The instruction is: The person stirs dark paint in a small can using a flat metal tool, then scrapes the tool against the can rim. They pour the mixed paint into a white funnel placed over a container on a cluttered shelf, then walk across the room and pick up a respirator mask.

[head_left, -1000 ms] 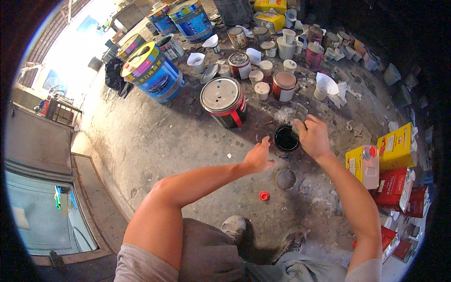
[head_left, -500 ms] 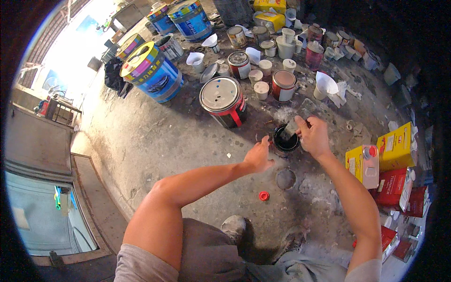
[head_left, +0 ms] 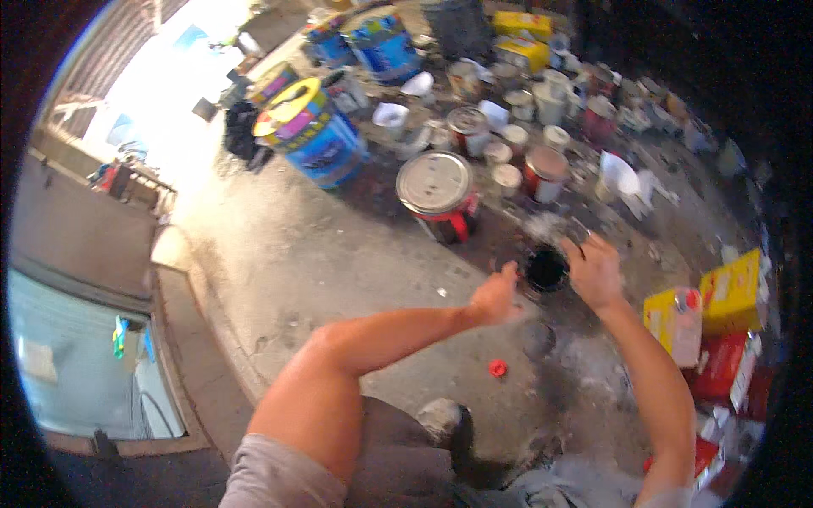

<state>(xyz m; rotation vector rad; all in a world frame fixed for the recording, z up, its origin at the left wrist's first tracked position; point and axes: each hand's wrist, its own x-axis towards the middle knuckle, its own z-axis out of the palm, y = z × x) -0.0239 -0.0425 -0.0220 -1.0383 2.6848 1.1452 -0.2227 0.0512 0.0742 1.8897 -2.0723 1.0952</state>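
Note:
A small open can [head_left: 547, 268] of black liquid stands on the floor in front of me. My left hand [head_left: 495, 296] is at its left side, fingers against the rim and thumb lower down, apart from them. My right hand [head_left: 598, 273] is at the can's right rim, its fingers pinched. A flat grey scraper was in that pinch a moment ago; blur and the fingers now mostly hide it. A red cap [head_left: 498, 368] lies on the floor nearer to me. Beyond the can stands a larger lidded paint can [head_left: 434, 182] with a red and black side.
Blue-and-yellow pails [head_left: 318, 148] stand at far left. Behind the work are small cups, cans and a white paper funnel [head_left: 620, 173]. Yellow tins [head_left: 730, 296] and red tins [head_left: 720, 368] line the right, beside a clear jug [head_left: 684, 326]. A pale vehicle panel [head_left: 85, 356] is at left.
The whole view has shifted, so everything sits further right and lower. The grey scraper, plainly seen dipping into the can before, has come up and scarcely shows.

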